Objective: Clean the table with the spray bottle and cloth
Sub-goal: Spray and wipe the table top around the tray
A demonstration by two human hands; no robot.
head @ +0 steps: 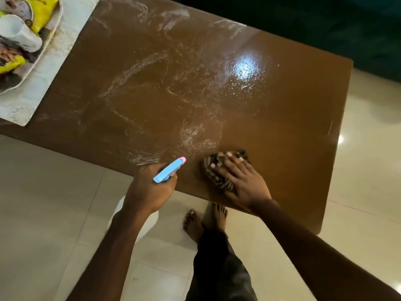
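1. Brown table (282,118) over pale floor tiles; its surface is wet, with white smear arcs across the middle and a glossy patch of droplets under a light glare, up and ahead of the right hand.
2. Left hand (149,183) is closed around the spray bottle (169,170): blue head, pink nozzle tip aimed out over the table. The bottle body hangs below the fist, off the near edge, mostly hidden.
3. Right hand (240,179) lies flat, fingers spread, pressing the cloth (219,170) onto the table near the near edge. The cloth is bunched, dark and patterned, mostly under the fingers, showing ahead of them and to their left.
4. Step in hand, my read: wiping. Spray looks already applied; bottle appears parked, not firing.
5. Next move likely calls for pushing the cloth away from the body into the droplet patch, then left through the smears. Keep palm pressure even and stay clear of the table edge just right of the hand.
6. Far left of the left hand: a pale mat (54,68) with a tray (43,55) of packets and a white container. Wipe should stop short of it.
7. Counts: 1 spray bottle, 1 cloth, 1 table, 2 hands, 1 mat, 1 tray. Packets overlap; count unclear.
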